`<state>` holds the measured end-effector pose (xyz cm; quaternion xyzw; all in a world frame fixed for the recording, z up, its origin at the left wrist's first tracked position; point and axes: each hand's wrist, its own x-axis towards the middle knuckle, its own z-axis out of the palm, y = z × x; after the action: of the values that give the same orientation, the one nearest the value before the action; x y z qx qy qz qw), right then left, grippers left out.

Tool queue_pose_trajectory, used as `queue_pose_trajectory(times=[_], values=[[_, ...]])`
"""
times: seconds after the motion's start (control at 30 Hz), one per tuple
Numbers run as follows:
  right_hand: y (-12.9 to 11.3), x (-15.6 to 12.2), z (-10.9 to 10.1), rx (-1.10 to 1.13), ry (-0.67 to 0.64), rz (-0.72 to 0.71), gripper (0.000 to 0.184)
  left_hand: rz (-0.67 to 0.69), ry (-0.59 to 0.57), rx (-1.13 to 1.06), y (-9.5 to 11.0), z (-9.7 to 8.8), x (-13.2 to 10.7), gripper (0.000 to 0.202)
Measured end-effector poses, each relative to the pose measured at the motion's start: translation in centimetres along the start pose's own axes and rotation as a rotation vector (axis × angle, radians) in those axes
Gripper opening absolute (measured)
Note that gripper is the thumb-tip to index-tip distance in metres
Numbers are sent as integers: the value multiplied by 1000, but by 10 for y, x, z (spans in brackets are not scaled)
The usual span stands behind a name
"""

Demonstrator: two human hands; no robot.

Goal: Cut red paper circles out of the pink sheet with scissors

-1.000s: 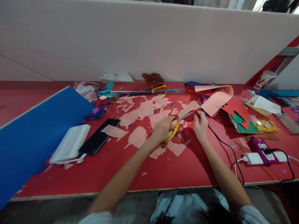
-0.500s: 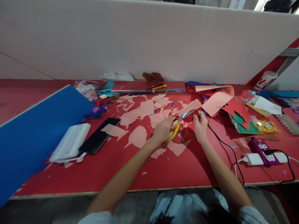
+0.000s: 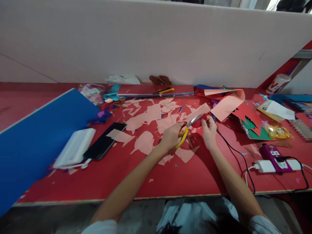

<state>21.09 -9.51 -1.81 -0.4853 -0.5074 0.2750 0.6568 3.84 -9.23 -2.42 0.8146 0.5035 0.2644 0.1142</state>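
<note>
My left hand (image 3: 171, 137) grips a pair of yellow-handled scissors (image 3: 183, 137), with their steel blades (image 3: 194, 121) reaching up and to the right. The blades meet a small piece of red paper (image 3: 200, 121), which my right hand (image 3: 209, 132) pinches by its edge. The hands are close together, and part of the paper is hidden behind the fingers. Many salmon-pink paper scraps (image 3: 145, 143) lie around the hands, and a larger curled salmon-pink sheet (image 3: 227, 104) lies just beyond my right hand.
The red tabletop (image 3: 117, 182) bears a blue board (image 3: 36, 136), a smartphone (image 3: 104, 141), a white power bank (image 3: 74, 148), and a utility knife (image 3: 164, 90) on a red folder. A black cable (image 3: 234, 151) runs right to a power strip (image 3: 282, 165). A white partition (image 3: 146, 42) stands behind.
The scissors have shifted slightly against the red paper, and their handles sit a little differently in my left hand. My right hand has barely moved.
</note>
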Motion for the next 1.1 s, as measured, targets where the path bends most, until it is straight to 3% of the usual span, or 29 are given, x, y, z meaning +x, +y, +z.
queue_pose_trajectory(times=[1.1], values=[[10,6,-6,-38,-46,-51,16,32,-1,-138,-7,0,3,43]])
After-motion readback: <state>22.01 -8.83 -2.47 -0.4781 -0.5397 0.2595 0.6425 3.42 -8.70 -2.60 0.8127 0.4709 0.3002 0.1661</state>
